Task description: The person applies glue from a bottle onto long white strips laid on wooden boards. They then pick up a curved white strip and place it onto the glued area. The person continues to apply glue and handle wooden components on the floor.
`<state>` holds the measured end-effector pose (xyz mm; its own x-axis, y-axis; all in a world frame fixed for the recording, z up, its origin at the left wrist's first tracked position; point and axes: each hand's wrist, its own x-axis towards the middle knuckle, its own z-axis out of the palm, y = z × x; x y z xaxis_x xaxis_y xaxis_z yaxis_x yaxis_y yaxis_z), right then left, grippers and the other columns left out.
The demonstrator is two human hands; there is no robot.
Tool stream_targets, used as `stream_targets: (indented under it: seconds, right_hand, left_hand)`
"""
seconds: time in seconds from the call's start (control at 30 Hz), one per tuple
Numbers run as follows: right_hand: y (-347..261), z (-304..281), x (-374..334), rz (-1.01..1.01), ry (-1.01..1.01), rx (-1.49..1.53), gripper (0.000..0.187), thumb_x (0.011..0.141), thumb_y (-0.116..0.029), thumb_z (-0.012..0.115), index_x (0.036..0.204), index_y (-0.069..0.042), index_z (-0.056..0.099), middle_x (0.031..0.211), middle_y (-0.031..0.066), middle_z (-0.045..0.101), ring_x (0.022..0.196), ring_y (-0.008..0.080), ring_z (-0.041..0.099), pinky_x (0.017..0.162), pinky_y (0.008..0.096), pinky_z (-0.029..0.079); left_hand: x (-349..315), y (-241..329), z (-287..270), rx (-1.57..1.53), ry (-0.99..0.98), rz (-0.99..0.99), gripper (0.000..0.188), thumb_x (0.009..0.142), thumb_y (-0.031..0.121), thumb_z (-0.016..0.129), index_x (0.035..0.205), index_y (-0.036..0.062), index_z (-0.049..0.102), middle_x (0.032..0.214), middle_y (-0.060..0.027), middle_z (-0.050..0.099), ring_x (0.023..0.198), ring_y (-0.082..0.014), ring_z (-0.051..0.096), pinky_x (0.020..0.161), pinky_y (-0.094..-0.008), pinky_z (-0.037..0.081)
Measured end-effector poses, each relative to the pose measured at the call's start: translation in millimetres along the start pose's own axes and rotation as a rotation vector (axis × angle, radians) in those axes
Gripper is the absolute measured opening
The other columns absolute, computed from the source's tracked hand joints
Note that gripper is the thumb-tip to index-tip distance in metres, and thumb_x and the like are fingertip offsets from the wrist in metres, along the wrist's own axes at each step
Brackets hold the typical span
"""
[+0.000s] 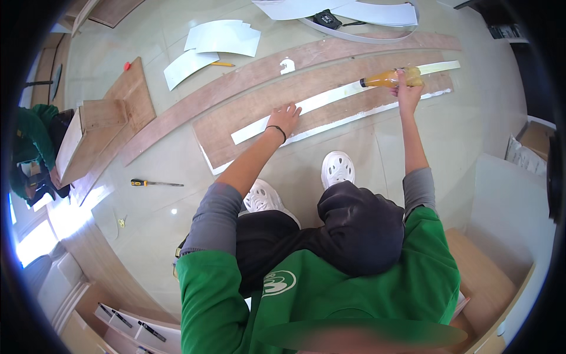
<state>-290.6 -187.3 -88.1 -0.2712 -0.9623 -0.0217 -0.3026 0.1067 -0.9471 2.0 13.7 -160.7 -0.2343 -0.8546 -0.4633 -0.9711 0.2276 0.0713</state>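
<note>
My right hand (408, 95) grips a clear plastic bottle (383, 78) holding yellowish liquid, probably glue. The bottle lies nearly level, its dark tip pointing left over a long white strip (330, 98). That strip lies slantwise along a brown wooden board (221, 133) on the floor. Toward the strip's left end, my left hand (285, 120) rests flat with the fingers extended, touching the strip and the board around it. White edging runs along the board's near and left edges. Whether liquid is leaving the bottle I cannot tell.
Beyond the board lies a long curved wooden piece (253, 74). White sheets (227, 38), a yellow pencil (222, 64) and a black tape measure (327, 19) are farther off. A file with a yellow-black handle (156, 183) lies left of my feet. Another person (41, 141) handles wooden panels at left.
</note>
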Motion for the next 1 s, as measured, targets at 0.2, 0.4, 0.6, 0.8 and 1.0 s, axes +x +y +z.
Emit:
stream_targets:
  seconds: [0.2, 0.4, 0.6, 0.8, 1.0]
  right_hand:
    - [8, 17, -12, -0.368, -0.030, -0.387, 0.063, 0.081, -0.039, 0.074, 0.116, 0.002, 0.041, 0.087, 0.0187, 0.064, 0.063, 0.0238, 0.066, 0.058, 0.0332, 0.053]
    - [1, 33, -38, -0.382, -0.127, -0.435, 0.068, 0.078, -0.043, 0.074, 0.118, 0.001, 0.043, 0.093, 0.0224, 0.065, 0.080, 0.0365, 0.066, 0.069, 0.0415, 0.052]
    - [-8, 52, -84, -0.399, -0.286, -0.317, 0.066, 0.079, -0.043, 0.073, 0.120, -0.002, 0.042, 0.089, 0.0207, 0.066, 0.077, 0.0349, 0.067, 0.068, 0.0392, 0.053]
    - [-7, 34, -44, -0.398, -0.154, -0.456, 0.066, 0.081, -0.044, 0.072, 0.120, 0.000, 0.042, 0.087, 0.0208, 0.066, 0.076, 0.0346, 0.067, 0.066, 0.0395, 0.053]
    - [-3, 31, -50, -0.430, -0.173, -0.403, 0.066, 0.080, -0.044, 0.073, 0.120, 0.000, 0.044, 0.086, 0.0199, 0.066, 0.074, 0.0320, 0.068, 0.066, 0.0387, 0.053]
  left_hand:
    - [3, -5, 1, 0.025, 0.006, -0.009, 0.063, 0.088, 0.017, 0.059, 0.145, 0.0113, 0.032, 0.148, -0.0122, 0.029, 0.129, -0.0283, 0.040, 0.093, -0.0427, 0.047]
    - [3, -6, -4, -0.019, -0.014, -0.015, 0.064, 0.088, 0.018, 0.058, 0.145, 0.0114, 0.030, 0.150, -0.0136, 0.027, 0.129, -0.0292, 0.040, 0.094, -0.0421, 0.047]
    - [7, -7, 2, 0.038, -0.009, -0.006, 0.068, 0.087, 0.024, 0.061, 0.145, 0.0109, 0.030, 0.149, -0.0133, 0.028, 0.129, -0.0292, 0.040, 0.094, -0.0427, 0.046]
    - [7, -6, 6, 0.015, 0.031, -0.004, 0.072, 0.085, 0.026, 0.064, 0.146, 0.0108, 0.029, 0.149, -0.0124, 0.028, 0.130, -0.0289, 0.039, 0.094, -0.0434, 0.046]
    - [8, -7, 7, 0.046, -0.001, -0.008, 0.071, 0.087, 0.027, 0.062, 0.147, 0.0108, 0.027, 0.150, -0.0126, 0.027, 0.131, -0.0293, 0.038, 0.095, -0.0438, 0.045]
